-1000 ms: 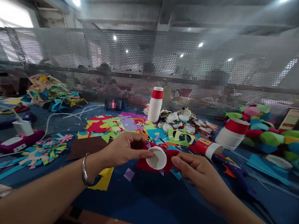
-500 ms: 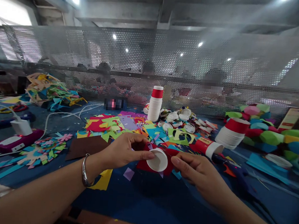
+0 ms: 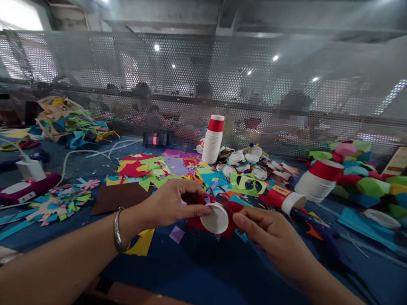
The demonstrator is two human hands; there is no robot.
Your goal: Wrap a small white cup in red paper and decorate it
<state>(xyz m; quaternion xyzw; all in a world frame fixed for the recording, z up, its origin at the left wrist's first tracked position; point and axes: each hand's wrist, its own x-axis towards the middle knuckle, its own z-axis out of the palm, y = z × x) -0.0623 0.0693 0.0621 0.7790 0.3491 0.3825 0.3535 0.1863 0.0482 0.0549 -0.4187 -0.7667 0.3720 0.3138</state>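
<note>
My left hand point(image 3: 179, 202), with a silver bangle at its wrist, pinches a white round disc point(image 3: 215, 219) that looks like a paper cup's base. The thumb lies on the disc's left rim, and the fingers go behind it. Just off the disc's right edge, my right hand point(image 3: 266, 231) is closed in a pinch; whatever lies between its thumb and forefinger is too small to make out. Red paper point(image 3: 194, 224) shows behind and below the disc. A small purple scrap point(image 3: 177, 234) lies on the blue table below my left hand.
Stacked paper cups point(image 3: 212, 141) stand behind colourful paper scraps point(image 3: 141, 166), beside a heap of white discs point(image 3: 251, 159). Another cup stack point(image 3: 318, 181) and a lying red cup point(image 3: 285, 200) are at right, near a blue glue gun point(image 3: 334, 244). A purple power strip point(image 3: 25, 189) sits left.
Both hands hold nearly the same position around the disc. The disc seems to have tilted very slightly, and the whole view has shifted a little.
</note>
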